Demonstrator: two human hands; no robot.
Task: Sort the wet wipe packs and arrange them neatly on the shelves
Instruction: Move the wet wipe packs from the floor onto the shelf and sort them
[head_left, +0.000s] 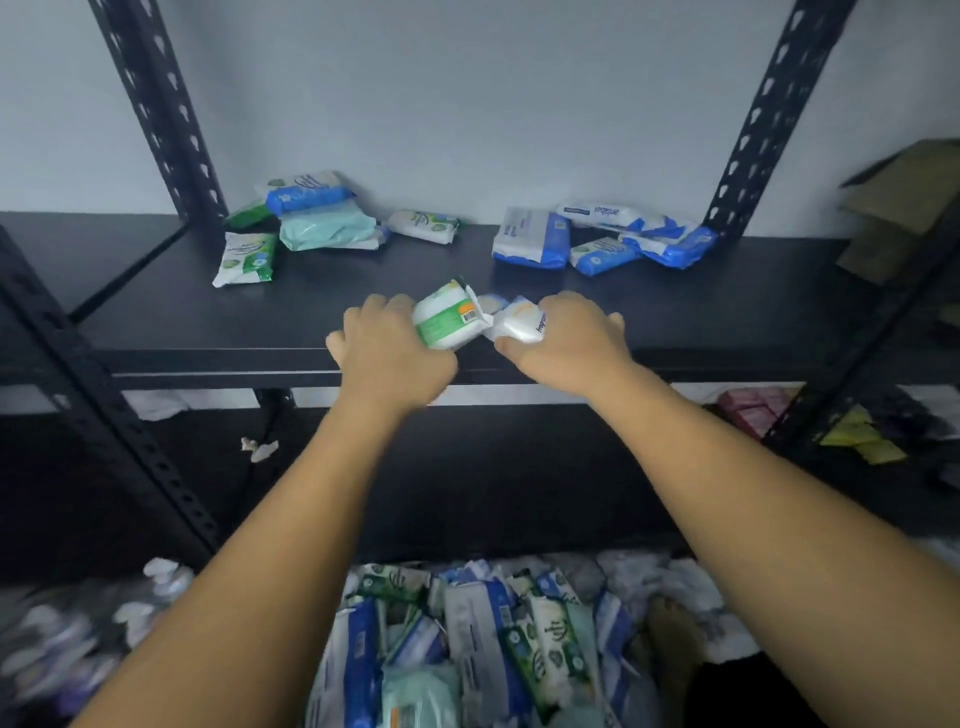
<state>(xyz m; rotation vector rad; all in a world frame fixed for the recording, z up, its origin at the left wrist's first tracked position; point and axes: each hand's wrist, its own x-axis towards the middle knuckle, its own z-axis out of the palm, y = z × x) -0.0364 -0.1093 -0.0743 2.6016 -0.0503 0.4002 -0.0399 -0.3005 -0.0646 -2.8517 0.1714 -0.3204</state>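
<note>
Far L on the black metal shelf board (156, 312), a loose heap of green-and-white, blue and pale teal soft plastic wipe packs (311, 218) sits by the back wall. One flat green-and-white pack (244, 259) lies apart in front, and a small white-and-green pack (423, 226) lies further R. The heap is stacked crooked, so anything pushed in w/o squaring it first could tip the blue one off the top.

Centre front: the left grip (389, 345), a bare hand, has its fingers curled round a white soft pack with green label and barcode (448, 318). The right grip (569, 338) is closed round a white glossy pack with pale orange print (519, 325). Both pks are over the front part of the shelf, ends touching; can't tell if either rests on the board yet.

Risks, as I judge them:
- Slick film + both hands full, so a pack may slip off the front edge into the mixed pile of packs (467, 649) below.
- The touching ends may snag when the hands part.
- The white-orange pack matches neither group in view, so it may get parked w/ the wrong lot.

R side: blue-and-white packs (532, 239) lie jumbled, some overlapping, near the perforated black upright (737, 176). A hurried reach there could scatter them more
</note>
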